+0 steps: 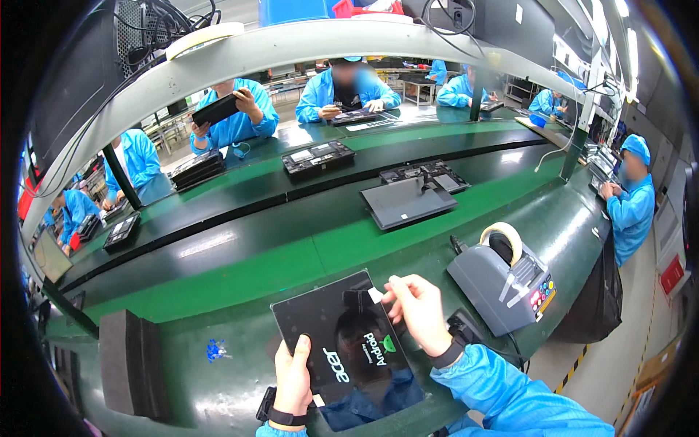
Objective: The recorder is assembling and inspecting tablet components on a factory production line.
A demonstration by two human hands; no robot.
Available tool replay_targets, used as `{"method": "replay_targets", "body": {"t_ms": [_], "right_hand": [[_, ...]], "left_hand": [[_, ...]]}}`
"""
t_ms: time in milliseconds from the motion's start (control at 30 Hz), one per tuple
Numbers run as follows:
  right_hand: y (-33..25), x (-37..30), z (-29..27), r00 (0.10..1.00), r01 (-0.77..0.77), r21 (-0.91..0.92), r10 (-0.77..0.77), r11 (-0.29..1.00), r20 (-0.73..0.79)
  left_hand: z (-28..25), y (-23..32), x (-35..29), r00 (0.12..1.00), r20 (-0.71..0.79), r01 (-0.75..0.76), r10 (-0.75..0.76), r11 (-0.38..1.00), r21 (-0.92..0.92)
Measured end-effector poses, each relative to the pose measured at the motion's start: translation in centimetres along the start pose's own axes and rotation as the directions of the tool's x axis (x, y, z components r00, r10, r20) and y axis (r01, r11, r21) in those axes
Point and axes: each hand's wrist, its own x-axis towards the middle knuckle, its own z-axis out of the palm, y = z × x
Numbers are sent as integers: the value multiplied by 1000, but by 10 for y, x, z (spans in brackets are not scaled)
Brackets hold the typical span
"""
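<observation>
A black tablet lies tilted in front of me, its screen lit with a white logo and a small green figure. My left hand grips its left edge, thumb on the front and fingers hidden underneath. A small white tab sits at the tablet's upper right corner. Right beside that tab, my right hand has thumb and forefinger pinched together; whatever is between them is too small to make out. Another pale tab shows at the lower left edge, close to my left hand.
To the right stands a grey tape dispenser. Dark foam blocks and small blue pieces lie left. Beyond, a dark panel and opened devices rest along the green bench. A white frame bar crosses overhead; several co-workers sit opposite.
</observation>
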Motion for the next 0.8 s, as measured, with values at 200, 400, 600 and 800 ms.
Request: {"method": "replay_targets", "body": {"t_ms": [200,400,600,800], "right_hand": [[22,-4,5,973,226,-218,-229,949,11],[5,-8,4,959,-86,-96,108,992,261],[11,-4,-8,853,-342,4,309,940,422],[25,20,-34,975,-162,135,137,978,178]], "left_hand": [[5,-1,-2,1000,-15,-10,11,999,41],[3,1,-2,1000,-25,-13,14,999,39],[10,18,-1,993,-119,-49,25,979,-200],[-53,43,88,935,-344,-73,-86,903,-424]]}}
